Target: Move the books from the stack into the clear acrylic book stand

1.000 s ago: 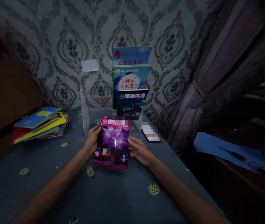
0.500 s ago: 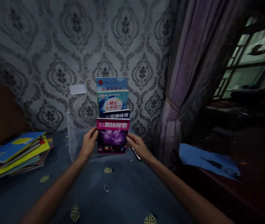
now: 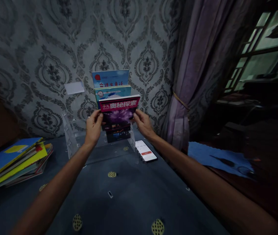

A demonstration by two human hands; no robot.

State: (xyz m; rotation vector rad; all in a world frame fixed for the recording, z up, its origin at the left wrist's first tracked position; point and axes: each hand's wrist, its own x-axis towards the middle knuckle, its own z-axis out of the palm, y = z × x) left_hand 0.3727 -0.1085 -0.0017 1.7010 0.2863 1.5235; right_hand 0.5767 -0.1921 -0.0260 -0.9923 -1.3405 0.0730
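Note:
Both hands hold a purple-and-pink magazine (image 3: 118,109) raised above a clear acrylic tiered rack (image 3: 75,138) that stands on the table against the wall. My left hand (image 3: 93,125) grips its left edge and my right hand (image 3: 141,122) grips its right edge. The magazine is tilted, its top toward me. Behind it, two blue books (image 3: 110,80) stand in the rack's rear tiers, and a dark blue one (image 3: 118,134) shows in a front tier below the magazine.
A stack of colourful books (image 3: 11,163) lies at the table's left. A phone (image 3: 146,150) with a lit screen lies right of the rack. The table carries a blue dotted cloth (image 3: 129,195). A purple curtain (image 3: 190,81) hangs at right, with a blue cloth (image 3: 217,158) beyond the edge.
The magazine went from lying flat on the table to upright, and is now lifted higher over the rack's front tiers, both hands still on its sides. The camera tilted upward.

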